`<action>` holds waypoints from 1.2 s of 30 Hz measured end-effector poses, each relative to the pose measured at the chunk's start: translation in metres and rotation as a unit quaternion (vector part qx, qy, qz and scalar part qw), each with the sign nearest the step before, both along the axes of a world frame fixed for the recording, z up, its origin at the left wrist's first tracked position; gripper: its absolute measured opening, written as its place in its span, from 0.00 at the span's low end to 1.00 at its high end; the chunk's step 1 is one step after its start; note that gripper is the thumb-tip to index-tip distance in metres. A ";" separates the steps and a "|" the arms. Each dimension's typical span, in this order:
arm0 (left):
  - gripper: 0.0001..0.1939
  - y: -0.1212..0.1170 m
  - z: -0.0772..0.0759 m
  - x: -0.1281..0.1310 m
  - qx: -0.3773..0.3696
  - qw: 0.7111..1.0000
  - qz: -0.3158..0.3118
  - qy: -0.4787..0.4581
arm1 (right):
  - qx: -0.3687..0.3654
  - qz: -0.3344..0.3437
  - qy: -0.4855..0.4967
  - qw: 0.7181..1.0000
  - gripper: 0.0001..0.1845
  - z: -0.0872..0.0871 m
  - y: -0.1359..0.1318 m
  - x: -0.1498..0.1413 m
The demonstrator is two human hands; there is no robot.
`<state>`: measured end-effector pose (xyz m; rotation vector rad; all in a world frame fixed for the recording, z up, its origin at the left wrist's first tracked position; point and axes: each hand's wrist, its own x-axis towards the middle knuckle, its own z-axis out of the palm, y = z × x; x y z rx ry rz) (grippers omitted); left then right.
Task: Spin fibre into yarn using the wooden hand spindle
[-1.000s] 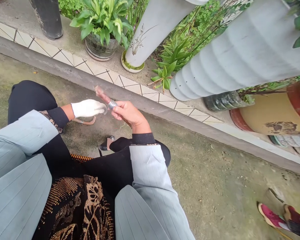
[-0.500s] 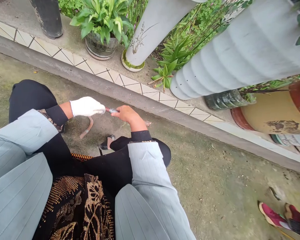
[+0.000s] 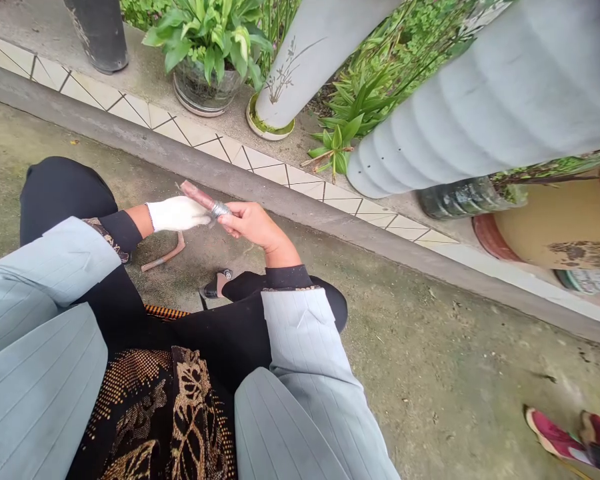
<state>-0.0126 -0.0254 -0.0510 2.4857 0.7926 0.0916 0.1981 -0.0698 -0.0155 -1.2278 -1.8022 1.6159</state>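
The right hand (image 3: 250, 223) pinched the wire-bound end of a reddish rod (image 3: 196, 193), which had swung from spanning the gap between the hands to jutting past the gloved left hand (image 3: 175, 213), suggesting it was being turned; whether that curled hand gripped anything could not be told. Rough-tipped and ringed by a silvery wire coil (image 3: 220, 209), the rod stood above a bent brownish piece (image 3: 166, 255) and the concrete ground (image 3: 405, 327).

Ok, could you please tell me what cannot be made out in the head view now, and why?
Head view: upper end of the bent brown rod, behind the gloved left hand; whether it is gripped is unclear.
Head view: rest of the wire-wrapped stick, covered by the right hand.
Head view: wearer of the red shoes, cut off by the right edge.
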 end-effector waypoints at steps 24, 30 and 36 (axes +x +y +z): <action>0.15 -0.005 0.005 0.002 -0.071 0.997 -0.036 0.011 | -0.083 0.122 -0.009 0.989 0.20 0.007 0.001 0.011; 0.19 -0.009 0.008 0.006 -0.057 0.993 -0.030 0.094 | -0.010 -0.225 0.089 0.970 0.24 0.008 0.007 0.021; 0.20 -0.013 0.011 0.004 0.006 0.993 -0.050 0.107 | 0.010 -0.237 -0.184 0.954 0.17 -0.014 0.022 0.030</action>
